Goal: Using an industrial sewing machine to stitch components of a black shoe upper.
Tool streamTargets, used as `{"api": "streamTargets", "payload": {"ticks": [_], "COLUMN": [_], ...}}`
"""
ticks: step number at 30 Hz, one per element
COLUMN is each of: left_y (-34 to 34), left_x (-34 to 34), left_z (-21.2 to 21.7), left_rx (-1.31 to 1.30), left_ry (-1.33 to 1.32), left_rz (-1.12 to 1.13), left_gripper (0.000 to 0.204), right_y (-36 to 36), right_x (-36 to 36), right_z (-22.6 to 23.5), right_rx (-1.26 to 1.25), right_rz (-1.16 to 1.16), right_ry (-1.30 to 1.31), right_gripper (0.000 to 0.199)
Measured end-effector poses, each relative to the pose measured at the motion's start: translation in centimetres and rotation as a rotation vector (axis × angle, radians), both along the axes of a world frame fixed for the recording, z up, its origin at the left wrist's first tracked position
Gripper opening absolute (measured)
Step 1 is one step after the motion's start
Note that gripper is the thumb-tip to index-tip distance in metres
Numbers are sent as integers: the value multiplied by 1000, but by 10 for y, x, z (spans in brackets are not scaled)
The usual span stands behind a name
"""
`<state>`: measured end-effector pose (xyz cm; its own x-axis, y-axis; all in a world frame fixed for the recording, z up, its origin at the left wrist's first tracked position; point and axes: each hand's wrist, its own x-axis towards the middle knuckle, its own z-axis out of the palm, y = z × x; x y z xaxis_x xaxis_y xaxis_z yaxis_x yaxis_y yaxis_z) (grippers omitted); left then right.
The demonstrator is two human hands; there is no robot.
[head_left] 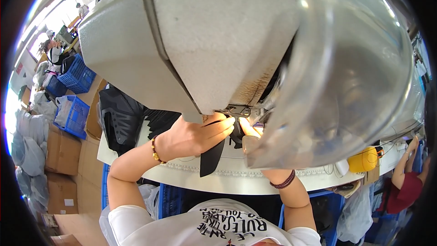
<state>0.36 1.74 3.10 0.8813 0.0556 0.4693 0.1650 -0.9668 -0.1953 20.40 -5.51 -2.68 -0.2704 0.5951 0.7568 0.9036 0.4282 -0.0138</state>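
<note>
The big pale-grey head of a sewing machine fills the upper middle and covers the needle area. Just below it, my left hand is closed on a black fabric strip, whose loose end hangs toward me over the white table. My right hand meets it from the other side, fingertips against a small black piece with thin ends by the machine's lit foot. Most of that hand is hidden behind a clear, blurred plastic cover. Where the two black pieces join cannot be made out.
Black bag-like pieces and stacked black strips lie left on the white table, which has a ruler along its front. A yellow object stands right. Blue crates and cartons line the left; a co-worker's red sleeve shows right.
</note>
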Motion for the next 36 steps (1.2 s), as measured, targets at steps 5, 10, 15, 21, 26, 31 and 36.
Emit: {"api": "streamTargets", "payload": {"ticks": [5,10,15,21,26,31,36], "left_y": [15,22,26,-6,-27,-29,-23], "left_x": [-9,-9,-10,-18,-6,20,22], "left_z": [-15,-17,-7,29,12,-20,-20], "left_rx": [-51,-83,-134,-519,-485,-23,-33], "left_ry": [-6,-16,-43,182,-108,-241,-332], "left_rz": [-49,-72,-73,61,155,303,287], "left_gripper": [31,33,34,47,45,32,28], "right_y": [-8,-10,-15,-5,4,3,-4], "right_x": [-9,-2,-9,-8,10,11,0], "right_z": [6,-9,-2,-9,-17,-12,-21], "right_rx": [-122,-209,-302,-81,-214,-49,-301], "right_rz": [-53,-61,-77,-56,36,91,161], "right_ry": [15,-11,-118,60,126,98,299], "right_gripper": [5,4,12,15,13,21,19]}}
